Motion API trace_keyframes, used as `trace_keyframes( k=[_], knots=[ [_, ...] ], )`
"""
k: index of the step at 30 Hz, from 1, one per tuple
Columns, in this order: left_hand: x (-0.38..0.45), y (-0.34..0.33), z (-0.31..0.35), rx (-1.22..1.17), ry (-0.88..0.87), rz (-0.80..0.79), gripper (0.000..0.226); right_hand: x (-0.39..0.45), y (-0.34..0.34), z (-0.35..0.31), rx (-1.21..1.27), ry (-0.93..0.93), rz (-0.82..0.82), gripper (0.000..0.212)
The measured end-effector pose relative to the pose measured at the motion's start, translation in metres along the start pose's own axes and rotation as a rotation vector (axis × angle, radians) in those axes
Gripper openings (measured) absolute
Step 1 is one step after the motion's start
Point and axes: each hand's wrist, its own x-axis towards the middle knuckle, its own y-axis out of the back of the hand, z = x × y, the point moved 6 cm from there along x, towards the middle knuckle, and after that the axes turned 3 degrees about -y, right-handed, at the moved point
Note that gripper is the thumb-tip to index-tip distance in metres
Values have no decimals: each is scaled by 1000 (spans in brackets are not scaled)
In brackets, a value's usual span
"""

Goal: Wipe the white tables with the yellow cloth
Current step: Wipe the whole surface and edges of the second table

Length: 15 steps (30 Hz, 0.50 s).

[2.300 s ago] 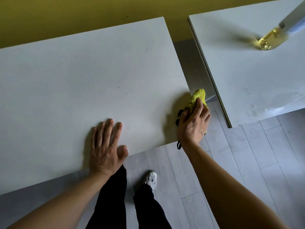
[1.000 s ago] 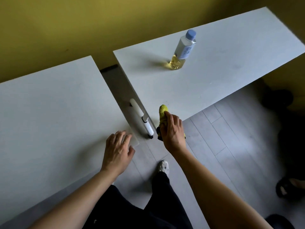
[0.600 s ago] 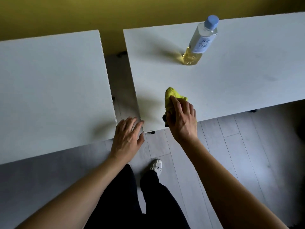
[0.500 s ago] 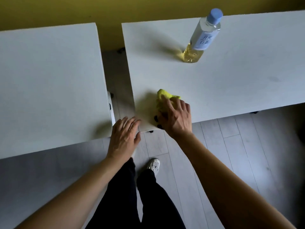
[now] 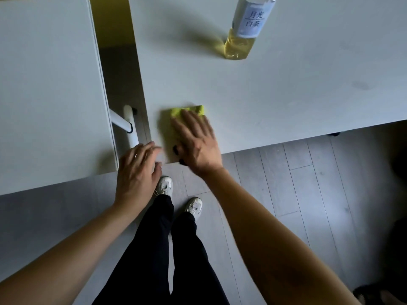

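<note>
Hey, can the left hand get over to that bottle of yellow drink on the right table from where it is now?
Probably yes. The left hand hovers open at that table's near left corner, and bare tabletop lies between it and the bottle. The right hand, flat on the yellow cloth, sits beside that path, not across it.

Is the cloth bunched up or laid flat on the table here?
Flat. The cloth lies as a flat rectangle on the right table, near its front left corner, with the right hand pressing it, fingers straight.
</note>
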Motion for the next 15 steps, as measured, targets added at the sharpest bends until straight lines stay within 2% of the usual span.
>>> trace_keyframes(
  k=[6,8,10,12,15],
  knots=[
    [-8,-5,-6,22,-32,43,35,-46,92,176,-55,-478,166,66],
    [-8,-6,-8,-2,-25,71,32,-50,107,203,-80,-602,196,63],
    [-9,-8,-7,-26,10,85,31,-48,106,201,-98,-691,227,63],
    [-9,-9,-7,-32,35,100,34,-39,94,178,-106,-690,235,67],
    [-8,-9,-10,-31,37,106,31,-11,50,102,-53,-405,128,73]
  ],
)
